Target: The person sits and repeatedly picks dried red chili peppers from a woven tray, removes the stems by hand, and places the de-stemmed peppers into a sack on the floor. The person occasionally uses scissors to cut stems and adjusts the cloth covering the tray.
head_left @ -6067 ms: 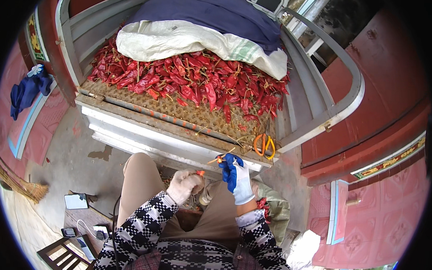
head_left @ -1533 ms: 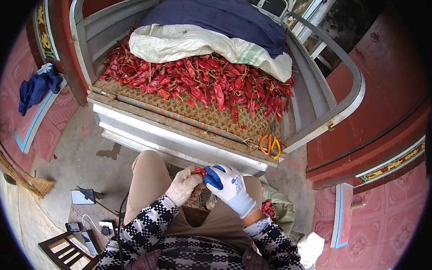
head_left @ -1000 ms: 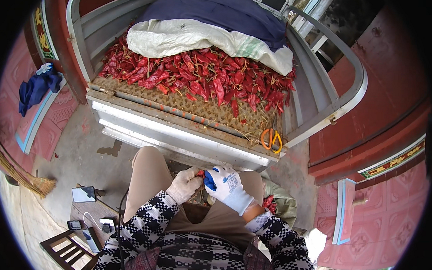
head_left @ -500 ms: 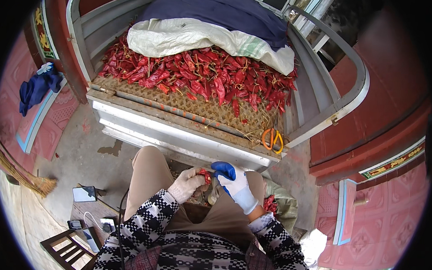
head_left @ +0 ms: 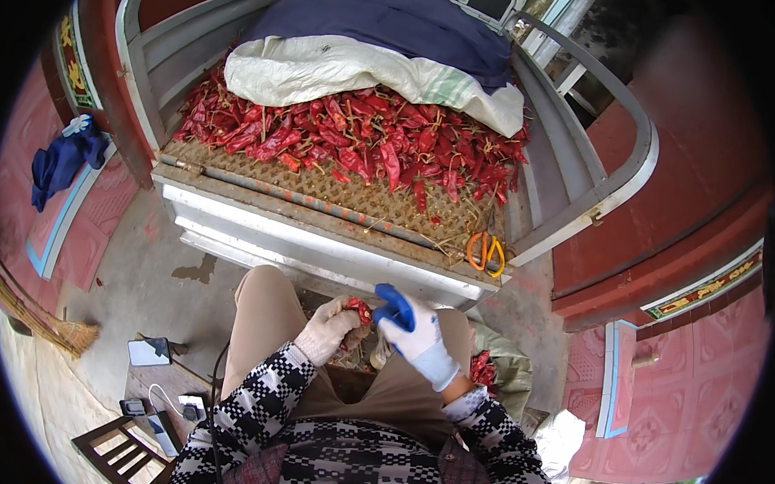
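Observation:
My left hand (head_left: 329,327), in a pale knit glove, grips a dried red chili (head_left: 359,310) over my lap. My right hand (head_left: 412,332), in a white glove with blue fingertips, pinches the same chili from the right. Both hands meet just below the metal edge of a cart bed (head_left: 319,244). A big heap of dried red chilies (head_left: 357,138) lies on the woven mat of that bed, above my hands.
Orange-handled scissors (head_left: 485,250) lie at the bed's right front corner. A white sack (head_left: 351,70) and dark blue cloth (head_left: 386,24) cover the back of the heap. A bag with chilies (head_left: 490,374) sits by my right knee. A phone (head_left: 149,351) and broom (head_left: 43,324) lie left.
My hands have stayed together over my lap working a chili. The right hand shifted slightly and its blue fingertips now point up and left over the chili.

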